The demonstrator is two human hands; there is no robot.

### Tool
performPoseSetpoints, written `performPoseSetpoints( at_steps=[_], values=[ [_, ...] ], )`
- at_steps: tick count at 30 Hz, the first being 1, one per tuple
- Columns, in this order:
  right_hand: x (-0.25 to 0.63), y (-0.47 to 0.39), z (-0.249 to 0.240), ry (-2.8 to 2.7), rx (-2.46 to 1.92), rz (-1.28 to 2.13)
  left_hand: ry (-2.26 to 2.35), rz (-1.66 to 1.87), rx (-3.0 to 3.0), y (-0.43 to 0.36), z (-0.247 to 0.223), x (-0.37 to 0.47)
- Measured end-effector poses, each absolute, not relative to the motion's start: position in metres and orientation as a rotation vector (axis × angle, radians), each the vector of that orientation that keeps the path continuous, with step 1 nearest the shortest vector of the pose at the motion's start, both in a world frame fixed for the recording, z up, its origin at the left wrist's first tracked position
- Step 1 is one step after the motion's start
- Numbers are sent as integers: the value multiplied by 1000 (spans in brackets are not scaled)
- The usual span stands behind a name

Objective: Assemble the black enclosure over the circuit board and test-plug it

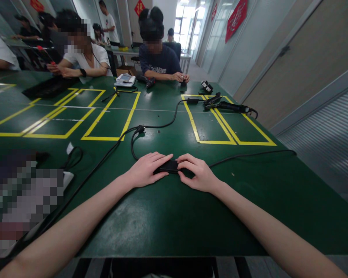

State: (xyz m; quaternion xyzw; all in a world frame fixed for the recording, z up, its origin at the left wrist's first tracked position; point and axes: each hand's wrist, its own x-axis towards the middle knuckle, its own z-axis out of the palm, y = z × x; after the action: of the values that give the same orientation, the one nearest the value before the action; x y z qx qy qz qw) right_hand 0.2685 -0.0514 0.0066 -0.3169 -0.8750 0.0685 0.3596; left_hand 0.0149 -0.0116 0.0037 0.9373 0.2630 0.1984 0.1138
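Holding black box [169, 166] by its ends, in left hand [146, 168] and right hand [198, 173], at table [174, 220]; near plug [140, 129] and cable [132, 145].

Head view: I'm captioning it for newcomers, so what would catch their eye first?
Probably the left-hand grip and the right-hand grip, at either end of a flat black block near the middle of the green table's close side. Next might come the yellow tape outlines on the tabletop beyond them, then the red decoration on the wall at upper right.
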Motion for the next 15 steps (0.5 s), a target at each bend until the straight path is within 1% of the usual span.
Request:
performPoseSetpoints(
  at_steps=[7,12,15],
  values=[
    [273,-52,8,-2152,-851,223,801,601,2672,-13,8,17],
    [276,-51,10,-2238,-894,253,805,584,2687,-13,10,18],
    [277,-49,10,-2290,-833,266,775,595,2693,-13,11,19]
  ],
)
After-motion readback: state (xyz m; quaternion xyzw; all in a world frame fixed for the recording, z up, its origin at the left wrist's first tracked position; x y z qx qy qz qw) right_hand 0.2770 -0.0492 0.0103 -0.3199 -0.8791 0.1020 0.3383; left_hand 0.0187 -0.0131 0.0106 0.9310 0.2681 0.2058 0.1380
